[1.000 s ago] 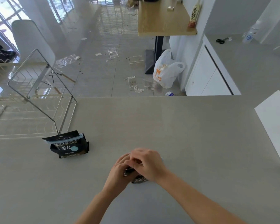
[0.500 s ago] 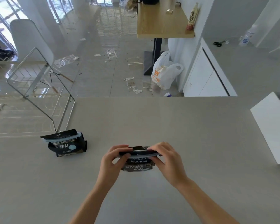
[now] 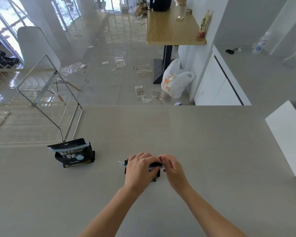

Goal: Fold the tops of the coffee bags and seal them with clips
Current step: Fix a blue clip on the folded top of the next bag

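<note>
A small black coffee bag point(image 3: 156, 175) stands on the grey counter point(image 3: 203, 151), mostly hidden behind my hands. My left hand point(image 3: 140, 170) covers its top and front. My right hand point(image 3: 172, 169) pinches the right end of a pale blue clip point(image 3: 156, 167) that lies along the folded top; the clip's left end point(image 3: 123, 164) pokes out past my left hand. To the left stands a second black coffee bag point(image 3: 74, 155), its top folded and held by a pale blue clip point(image 3: 67, 148).
A wire rack point(image 3: 46, 100) stands at the counter's left behind the sealed bag. A white box point(image 3: 289, 139) sits at the right edge. Beyond the counter's far edge lie a littered floor, a white plastic bag point(image 3: 175, 82) and a wooden table point(image 3: 173, 26).
One second ago both hands were bunched over the bag; then they held its top at both ends with the front showing. Now my left hand has come over the bag, hiding its front.
</note>
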Demonstrator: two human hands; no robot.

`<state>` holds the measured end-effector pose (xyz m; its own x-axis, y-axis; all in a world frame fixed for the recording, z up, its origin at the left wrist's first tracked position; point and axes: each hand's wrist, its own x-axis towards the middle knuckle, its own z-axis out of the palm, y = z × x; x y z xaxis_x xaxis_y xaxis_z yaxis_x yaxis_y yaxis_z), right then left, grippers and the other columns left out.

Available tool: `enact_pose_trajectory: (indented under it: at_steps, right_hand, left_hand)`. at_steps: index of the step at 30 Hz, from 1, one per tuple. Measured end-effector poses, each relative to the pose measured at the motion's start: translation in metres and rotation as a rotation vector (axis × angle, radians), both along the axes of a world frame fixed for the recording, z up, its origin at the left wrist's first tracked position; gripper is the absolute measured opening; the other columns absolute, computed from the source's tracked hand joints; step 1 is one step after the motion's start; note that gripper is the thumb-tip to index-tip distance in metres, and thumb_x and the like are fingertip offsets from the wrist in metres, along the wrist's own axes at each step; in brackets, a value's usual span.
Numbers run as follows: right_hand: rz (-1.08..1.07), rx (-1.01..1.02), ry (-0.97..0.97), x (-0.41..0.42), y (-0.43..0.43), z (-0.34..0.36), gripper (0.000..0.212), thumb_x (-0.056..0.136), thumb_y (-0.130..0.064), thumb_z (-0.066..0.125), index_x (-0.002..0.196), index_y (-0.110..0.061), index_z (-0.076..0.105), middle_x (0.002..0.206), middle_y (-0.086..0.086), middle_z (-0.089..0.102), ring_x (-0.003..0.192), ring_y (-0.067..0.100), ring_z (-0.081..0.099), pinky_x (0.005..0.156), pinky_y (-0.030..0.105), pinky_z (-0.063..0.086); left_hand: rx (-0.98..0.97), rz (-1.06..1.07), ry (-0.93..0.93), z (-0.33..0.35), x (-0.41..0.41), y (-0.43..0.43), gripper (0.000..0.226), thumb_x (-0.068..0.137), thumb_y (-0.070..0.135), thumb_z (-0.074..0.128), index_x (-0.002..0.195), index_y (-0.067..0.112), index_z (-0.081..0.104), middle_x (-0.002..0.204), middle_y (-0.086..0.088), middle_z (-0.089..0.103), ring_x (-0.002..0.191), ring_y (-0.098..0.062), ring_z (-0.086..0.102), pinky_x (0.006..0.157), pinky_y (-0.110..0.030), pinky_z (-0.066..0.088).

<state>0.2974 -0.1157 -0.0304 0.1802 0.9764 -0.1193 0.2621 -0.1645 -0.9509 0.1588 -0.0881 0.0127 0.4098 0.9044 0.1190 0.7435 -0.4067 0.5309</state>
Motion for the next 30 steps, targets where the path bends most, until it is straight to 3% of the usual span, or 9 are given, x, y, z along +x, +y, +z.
enact_pose_trajectory:
  at_steps: [4,9,13,16,19,21,23,27,30]
  right_hand:
    - [-0.024,0.023,-0.017,-0.014,-0.008,-0.013,0.025,0.1,-0.022,0.037,0.09,-0.018,0.06,0.093,0.005,0.057,0.088,0.01,0.053,0.075,0.019,0.042]
    - [-0.001,0.061,-0.101,-0.02,-0.016,-0.027,0.02,0.095,-0.043,0.027,0.088,-0.035,0.044,0.088,-0.008,0.053,0.081,0.015,0.053,0.071,0.039,0.046]
    - [0.082,0.026,-0.157,-0.015,-0.01,-0.023,0.022,0.09,-0.052,0.022,0.085,-0.039,0.038,0.08,-0.014,0.051,0.073,0.008,0.051,0.067,0.036,0.044]
    - [0.123,-0.075,-0.01,-0.008,-0.003,-0.021,0.041,0.082,-0.066,0.026,0.091,-0.033,0.048,0.087,-0.008,0.059,0.081,0.014,0.057,0.073,0.037,0.046]
    - [0.132,-0.246,0.17,-0.004,-0.007,-0.023,0.062,0.065,-0.085,0.028,0.099,-0.042,0.057,0.103,-0.02,0.063,0.097,0.004,0.059,0.082,0.032,0.046]
    - [0.134,-0.285,0.206,-0.007,-0.013,-0.029,0.061,0.061,-0.088,0.028,0.101,-0.052,0.057,0.102,-0.031,0.063,0.099,-0.005,0.058,0.08,0.024,0.043]
    - [0.133,-0.296,0.202,-0.014,-0.018,-0.032,0.049,0.068,-0.081,0.026,0.101,-0.06,0.055,0.101,-0.037,0.062,0.101,-0.008,0.056,0.081,0.025,0.042]
    - [0.129,-0.324,0.188,-0.019,-0.01,-0.036,0.048,0.066,-0.08,0.027,0.098,-0.06,0.056,0.102,-0.034,0.064,0.095,-0.014,0.056,0.075,0.024,0.041]
    - [0.065,-0.5,0.091,-0.028,0.003,-0.032,0.056,0.076,-0.077,0.026,0.108,-0.046,0.059,0.12,-0.003,0.063,0.108,0.014,0.055,0.089,0.035,0.04]
  left_hand:
    - [0.003,0.127,-0.082,-0.01,0.002,-0.006,0.01,0.069,0.034,0.077,0.075,0.035,0.069,0.07,0.017,0.064,0.07,-0.004,0.054,0.069,-0.022,0.024]
    - [-0.056,0.15,-0.178,-0.015,-0.004,-0.012,0.009,0.068,0.033,0.079,0.069,0.032,0.07,0.06,0.023,0.053,0.066,0.007,0.048,0.074,-0.016,0.026]
    - [-0.107,0.208,-0.264,-0.014,-0.002,-0.015,0.008,0.069,0.027,0.079,0.07,0.031,0.072,0.063,0.017,0.061,0.068,0.002,0.055,0.075,-0.029,0.038]
    - [-0.021,0.247,-0.312,-0.01,-0.005,-0.019,0.023,0.073,0.02,0.075,0.085,0.038,0.069,0.083,0.019,0.064,0.085,-0.002,0.058,0.084,-0.03,0.035]
    - [0.051,0.329,-0.326,-0.01,-0.028,-0.016,0.069,0.072,0.024,0.076,0.13,0.037,0.042,0.135,0.016,0.043,0.128,-0.003,0.036,0.108,-0.025,0.02]
    - [-0.22,0.372,-0.464,-0.014,-0.051,-0.014,0.105,0.067,0.029,0.082,0.144,0.03,0.011,0.153,0.008,0.018,0.14,-0.005,0.014,0.112,-0.026,0.011]
    - [-0.518,0.357,-0.595,-0.018,-0.068,-0.013,0.121,0.06,0.033,0.082,0.145,0.03,-0.003,0.156,0.008,0.011,0.14,-0.006,0.009,0.111,-0.028,0.01]
    - [-0.708,0.323,-0.737,-0.028,-0.081,-0.015,0.105,0.069,0.016,0.08,0.144,0.032,0.007,0.146,0.007,0.028,0.134,-0.011,0.032,0.104,-0.026,0.033]
    - [-0.764,0.306,-0.782,-0.038,-0.092,-0.017,0.081,0.074,0.006,0.076,0.135,0.028,0.028,0.134,0.005,0.052,0.115,-0.011,0.056,0.08,-0.019,0.053]
